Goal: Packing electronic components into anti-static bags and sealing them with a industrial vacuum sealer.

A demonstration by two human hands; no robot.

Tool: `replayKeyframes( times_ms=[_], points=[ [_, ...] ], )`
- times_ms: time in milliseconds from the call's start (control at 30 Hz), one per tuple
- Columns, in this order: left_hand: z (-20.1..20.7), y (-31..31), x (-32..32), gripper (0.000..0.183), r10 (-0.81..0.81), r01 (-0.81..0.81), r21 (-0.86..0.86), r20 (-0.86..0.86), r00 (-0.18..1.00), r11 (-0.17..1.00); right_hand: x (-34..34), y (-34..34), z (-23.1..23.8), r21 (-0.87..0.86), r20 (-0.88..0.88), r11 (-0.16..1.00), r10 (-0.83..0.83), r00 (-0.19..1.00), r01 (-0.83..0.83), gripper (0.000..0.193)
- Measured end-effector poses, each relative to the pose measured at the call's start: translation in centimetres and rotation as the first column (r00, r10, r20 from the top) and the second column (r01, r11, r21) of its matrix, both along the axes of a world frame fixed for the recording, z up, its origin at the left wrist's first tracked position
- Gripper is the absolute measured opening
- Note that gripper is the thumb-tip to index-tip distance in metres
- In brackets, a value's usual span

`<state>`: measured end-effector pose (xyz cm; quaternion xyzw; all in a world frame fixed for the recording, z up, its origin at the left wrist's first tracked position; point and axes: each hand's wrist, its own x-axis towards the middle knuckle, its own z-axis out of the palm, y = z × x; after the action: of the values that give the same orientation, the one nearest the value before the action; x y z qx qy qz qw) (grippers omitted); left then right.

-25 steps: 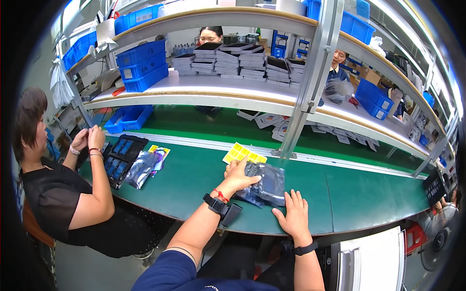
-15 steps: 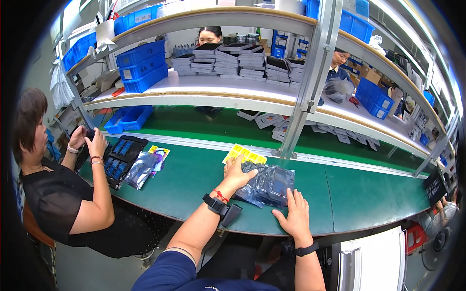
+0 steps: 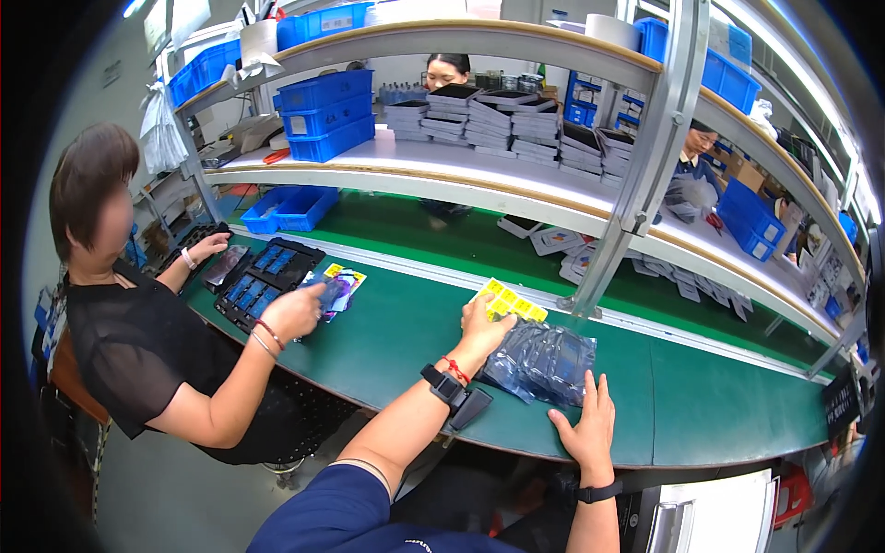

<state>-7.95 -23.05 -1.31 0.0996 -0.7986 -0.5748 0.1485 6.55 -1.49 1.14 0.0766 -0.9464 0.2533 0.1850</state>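
In front of me on the green table lies a shiny dark plastic bag (image 3: 542, 361) with a flat black tray-like item inside. A sheet of yellow labels (image 3: 509, 301) sticks out beyond its far left edge. My left hand (image 3: 481, 336) rests at the left end of the sheet and the bag's far left corner, its thumb apart from the fingers; it grips nothing that I can see. Beside the bag's near right corner, my right hand (image 3: 588, 426) is open, fingers spread, palm toward the table.
To the left, a co-worker (image 3: 120, 323) reaches over a black tray with blue pieces (image 3: 263, 281). Blue bins (image 3: 324, 118) and stacked flat boxes (image 3: 493, 120) stand on the shelf beyond. A metal post (image 3: 636, 207) rises from the table's far side.
The view has shifted left. My left hand has slid off the bag toward the yellow label sheet. The co-worker's hands have come apart, one now over a bag beside the black tray.
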Motion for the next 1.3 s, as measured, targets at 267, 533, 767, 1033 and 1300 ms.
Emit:
replayKeyframes(
  times_ms=[267, 533, 767, 1033, 1300],
  points=[
    [-0.8, -0.4, -0.3, 0.065, -0.049, 0.050, 0.061, -0.013, 0.999, 0.997, 0.0, 0.0, -0.2, -0.002, -0.006, 1.000, 0.003, 1.000, -0.003, 0.082],
    [-0.3, -0.4, 0.0, 0.063, -0.051, 0.051, 0.048, 0.002, 0.999, 0.998, -0.2, 0.2, -0.4, -0.016, -0.018, 1.000, 0.013, 1.000, -0.013, 0.076],
    [-0.3, -0.5, 0.1, 0.062, -0.067, 0.068, 0.039, -0.014, 0.998, 0.997, -0.1, 0.1, -0.2, 0.013, -0.029, 1.000, 0.014, 0.999, -0.014, 0.071],
    [-0.1, -0.4, 0.1, 0.059, -0.048, 0.048, 0.025, -0.017, 0.999, 0.999, -0.3, 0.2, -0.5, 0.019, -0.042, 1.000, 0.018, 0.999, -0.017, 0.069],
    [-0.3, -0.3, 0.2, 0.059, -0.039, 0.039, 0.006, -0.014, 0.999, 0.999, -0.1, 0.3, -0.5, 0.009, -0.035, 1.000, 0.014, 0.999, -0.014, 0.068]
  ],
)
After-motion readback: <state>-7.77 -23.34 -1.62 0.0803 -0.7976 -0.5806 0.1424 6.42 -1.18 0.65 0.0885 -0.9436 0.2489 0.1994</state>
